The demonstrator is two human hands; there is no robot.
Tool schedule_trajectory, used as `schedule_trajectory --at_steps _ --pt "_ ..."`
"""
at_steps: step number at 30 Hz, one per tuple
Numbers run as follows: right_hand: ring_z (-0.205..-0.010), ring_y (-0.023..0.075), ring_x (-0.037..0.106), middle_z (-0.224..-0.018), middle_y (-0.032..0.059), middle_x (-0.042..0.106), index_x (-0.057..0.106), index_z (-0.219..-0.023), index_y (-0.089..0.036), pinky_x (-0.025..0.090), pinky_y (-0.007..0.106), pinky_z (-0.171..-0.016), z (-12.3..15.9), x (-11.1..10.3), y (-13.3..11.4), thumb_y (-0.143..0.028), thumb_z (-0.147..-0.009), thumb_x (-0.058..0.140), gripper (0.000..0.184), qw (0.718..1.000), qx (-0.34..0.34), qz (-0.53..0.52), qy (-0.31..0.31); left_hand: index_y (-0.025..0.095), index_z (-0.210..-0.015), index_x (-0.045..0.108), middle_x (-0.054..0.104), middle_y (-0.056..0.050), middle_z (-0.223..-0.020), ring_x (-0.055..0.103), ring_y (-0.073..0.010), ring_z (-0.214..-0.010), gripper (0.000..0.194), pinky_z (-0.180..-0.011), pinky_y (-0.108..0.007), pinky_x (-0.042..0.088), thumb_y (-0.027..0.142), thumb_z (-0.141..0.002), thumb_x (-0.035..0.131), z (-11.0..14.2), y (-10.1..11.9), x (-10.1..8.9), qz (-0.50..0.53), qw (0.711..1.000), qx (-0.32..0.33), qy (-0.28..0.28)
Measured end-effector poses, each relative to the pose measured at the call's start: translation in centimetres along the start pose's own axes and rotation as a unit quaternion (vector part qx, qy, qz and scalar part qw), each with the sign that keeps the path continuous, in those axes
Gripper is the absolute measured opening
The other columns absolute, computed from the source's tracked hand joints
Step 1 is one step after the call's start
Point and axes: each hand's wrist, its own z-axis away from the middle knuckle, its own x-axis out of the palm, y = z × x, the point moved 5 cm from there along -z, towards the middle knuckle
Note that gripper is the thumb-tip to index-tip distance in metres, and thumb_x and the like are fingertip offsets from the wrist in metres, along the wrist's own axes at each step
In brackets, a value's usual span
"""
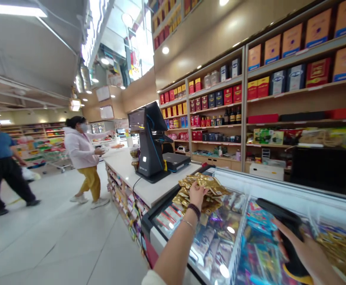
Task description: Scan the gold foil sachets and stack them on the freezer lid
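Our left hand [197, 194] pinches gold foil packets [211, 185], lifted over the glass case [267, 186]; our right hand [305, 253] wraps round a black handheld scanner [285, 217], its tip pointing toward the packets.

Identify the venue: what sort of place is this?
Likely a supermarket or food shop: a point-of-sale terminal on the counter, wall shelves of boxed and bottled goods, and a glass-topped display case.

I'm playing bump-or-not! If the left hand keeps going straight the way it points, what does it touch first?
The gold foil packets at the fingertips of the left hand; it seems to touch them already, though depth is hard to judge.
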Motion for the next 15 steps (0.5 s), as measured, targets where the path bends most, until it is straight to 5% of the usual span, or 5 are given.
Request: schedule_trajectory --at_steps 5,8,11,15 --pt "-0.037 0.0134 0.049 -0.053 0.0015 0.064 0.066 -0.066 -0.025 0.041 0.029 -0.037 0.6 1.7 0.8 -0.074 -0.070 0.090 0.055 1.000 -0.012 0.004 0.014 0.010 -0.149 0.067 0.084 -0.014 -0.107 0.087 -0.0269 -0.100 0.060 -0.107 -0.041 0.069 0.004 -0.091 0.084 -1.9 4.3 -2.6 -0.009 0.999 0.000 0.033" --pt "-0.036 0.0136 0.048 -0.054 0.0005 0.064 0.064 -0.068 -0.026 0.039 0.029 -0.035 1.4 1.5 0.1 -0.073 -0.064 0.095 0.056 1.000 -0.025 0.000 0.016 0.009 -0.153 0.064 0.084 -0.021 -0.128 0.085 -0.0269 -0.116 0.061 -0.114 -0.039 0.065 0.003 -0.094 0.080 -1.9 5.8 -3.3 -0.016 0.999 0.031 0.032" --pt "-0.036 0.0152 0.049 -0.055 -0.0010 0.063 0.065 -0.074 -0.027 0.039 0.030 -0.032 1.6 -0.1 -1.0 -0.072 -0.056 0.099 0.059 0.999 -0.022 -0.021 0.034 0.013 -0.143 0.072 0.082 -0.021 -0.139 0.082 -0.0279 -0.127 0.055 -0.119 -0.041 0.062 0.005 -0.091 0.085 -1.1 5.8 -2.9 -0.038 0.998 0.058 0.012" --pt "-0.039 0.0137 0.050 -0.058 -0.0019 0.064 0.069 -0.080 -0.026 0.042 0.028 -0.033 1.8 -4.7 -2.7 -0.065 -0.053 0.102 0.058 0.997 -0.009 -0.056 0.056 0.013 -0.118 0.083 0.084 -0.022 -0.135 0.081 -0.0312 -0.127 0.030 -0.120 -0.046 0.060 0.007 -0.089 0.087 0.8 3.0 0.3 -0.126 0.983 0.084 -0.102"
